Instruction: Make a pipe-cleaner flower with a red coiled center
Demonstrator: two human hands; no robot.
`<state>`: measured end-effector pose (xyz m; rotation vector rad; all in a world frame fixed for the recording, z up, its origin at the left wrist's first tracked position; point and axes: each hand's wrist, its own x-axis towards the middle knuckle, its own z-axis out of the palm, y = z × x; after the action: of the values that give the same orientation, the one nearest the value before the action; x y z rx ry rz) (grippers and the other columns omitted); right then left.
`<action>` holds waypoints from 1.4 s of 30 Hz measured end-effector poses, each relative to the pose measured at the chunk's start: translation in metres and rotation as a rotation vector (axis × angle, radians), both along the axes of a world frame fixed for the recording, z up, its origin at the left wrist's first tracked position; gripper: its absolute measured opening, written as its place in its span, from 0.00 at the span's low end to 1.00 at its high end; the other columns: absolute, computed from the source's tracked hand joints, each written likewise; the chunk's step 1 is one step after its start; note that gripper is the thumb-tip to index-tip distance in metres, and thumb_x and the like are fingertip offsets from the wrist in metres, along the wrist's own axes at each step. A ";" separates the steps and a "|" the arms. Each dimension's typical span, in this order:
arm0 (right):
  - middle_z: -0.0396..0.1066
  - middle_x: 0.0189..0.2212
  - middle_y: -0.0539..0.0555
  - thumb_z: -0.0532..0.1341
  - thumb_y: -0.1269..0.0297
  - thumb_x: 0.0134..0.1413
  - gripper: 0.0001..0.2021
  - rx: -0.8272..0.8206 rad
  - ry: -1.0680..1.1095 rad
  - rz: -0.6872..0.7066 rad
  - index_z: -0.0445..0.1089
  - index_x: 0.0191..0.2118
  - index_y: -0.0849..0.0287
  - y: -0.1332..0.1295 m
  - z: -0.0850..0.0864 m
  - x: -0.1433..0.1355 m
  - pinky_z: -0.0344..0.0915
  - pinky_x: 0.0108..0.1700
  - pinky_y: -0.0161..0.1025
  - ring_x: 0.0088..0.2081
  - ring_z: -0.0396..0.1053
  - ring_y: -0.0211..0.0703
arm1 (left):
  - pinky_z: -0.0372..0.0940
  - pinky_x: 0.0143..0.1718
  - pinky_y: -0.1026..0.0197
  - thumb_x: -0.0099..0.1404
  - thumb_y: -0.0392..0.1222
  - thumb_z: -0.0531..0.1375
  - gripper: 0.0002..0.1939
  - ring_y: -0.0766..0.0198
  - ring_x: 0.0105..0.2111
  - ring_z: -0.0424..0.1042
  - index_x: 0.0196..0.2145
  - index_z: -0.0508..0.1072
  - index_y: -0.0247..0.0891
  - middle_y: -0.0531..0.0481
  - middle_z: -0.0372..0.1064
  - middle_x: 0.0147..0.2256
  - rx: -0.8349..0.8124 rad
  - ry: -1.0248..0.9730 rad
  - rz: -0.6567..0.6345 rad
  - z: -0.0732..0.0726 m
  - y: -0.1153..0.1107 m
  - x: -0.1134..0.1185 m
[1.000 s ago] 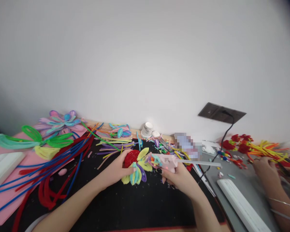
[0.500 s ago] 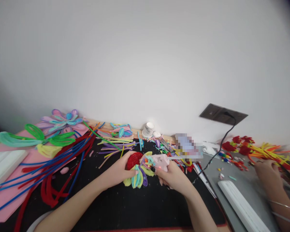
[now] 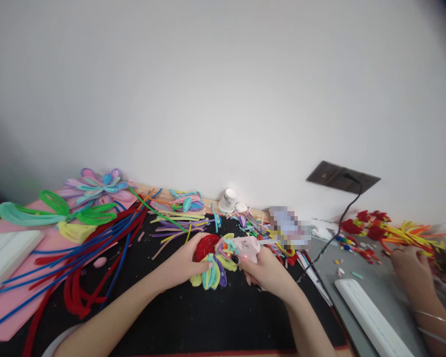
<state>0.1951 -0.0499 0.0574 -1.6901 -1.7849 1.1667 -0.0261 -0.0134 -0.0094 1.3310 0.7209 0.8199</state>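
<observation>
Over the middle of the black mat, my left hand is closed on a pipe-cleaner flower piece with yellow, aqua and purple loops. A coiled red disc forms its upper left part. My right hand is wrapped round a pale pink glue gun, a clear stick poking from its back end and a small red light on its side. The gun's front points left at the flower piece, close to the loops. Its tip is hidden among the multicoloured bits, so I cannot tell whether it touches.
Blue and red pipe cleaners and a large green-leafed flower lie at left. A paper cup stands by the wall. A black cable hangs from the socket. At right, another person's hand is near red flowers.
My hands, the flower piece and the glue gun have hardly moved. At the far right, the other person's hands have shifted slightly among the yellow and red stems.
</observation>
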 end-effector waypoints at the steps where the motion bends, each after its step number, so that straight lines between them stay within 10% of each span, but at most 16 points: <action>1: 0.62 0.12 0.47 0.53 0.67 0.51 0.13 0.003 -0.002 0.000 0.60 0.17 0.58 0.000 0.001 0.000 0.51 0.14 0.29 0.13 0.56 0.32 | 0.60 0.50 0.50 0.54 0.37 0.63 0.31 0.52 0.48 0.68 0.55 0.61 0.41 0.43 0.69 0.49 -0.002 -0.001 0.000 0.000 0.000 0.000; 22: 0.61 0.12 0.47 0.54 0.59 0.53 0.16 0.188 -0.084 -0.138 0.62 0.17 0.59 0.005 0.023 0.010 0.54 0.20 0.32 0.15 0.58 0.35 | 0.62 0.50 0.51 0.56 0.38 0.64 0.28 0.51 0.50 0.69 0.53 0.62 0.39 0.41 0.70 0.50 -0.185 -0.132 -0.051 0.015 -0.003 -0.002; 29: 0.75 0.35 0.55 0.56 0.59 0.50 0.16 0.431 -0.341 -0.296 0.71 0.43 0.60 -0.006 0.035 0.040 0.63 0.36 0.37 0.37 0.70 0.48 | 0.64 0.48 0.53 0.56 0.45 0.64 0.29 0.50 0.51 0.69 0.55 0.63 0.42 0.43 0.69 0.52 -0.300 -0.136 0.118 0.031 -0.004 -0.004; 42: 0.72 0.39 0.56 0.60 0.72 0.38 0.19 0.128 -0.341 0.026 0.69 0.42 0.56 -0.021 -0.010 0.057 0.62 0.41 0.40 0.40 0.69 0.50 | 0.63 0.46 0.56 0.58 0.38 0.61 0.29 0.52 0.50 0.69 0.57 0.61 0.42 0.44 0.70 0.52 -0.343 -0.236 0.136 0.028 -0.002 -0.005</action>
<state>0.2521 -0.0714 0.0475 -1.8802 -2.0361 0.7876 -0.0313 -0.0154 0.0184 0.8692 0.7315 0.8992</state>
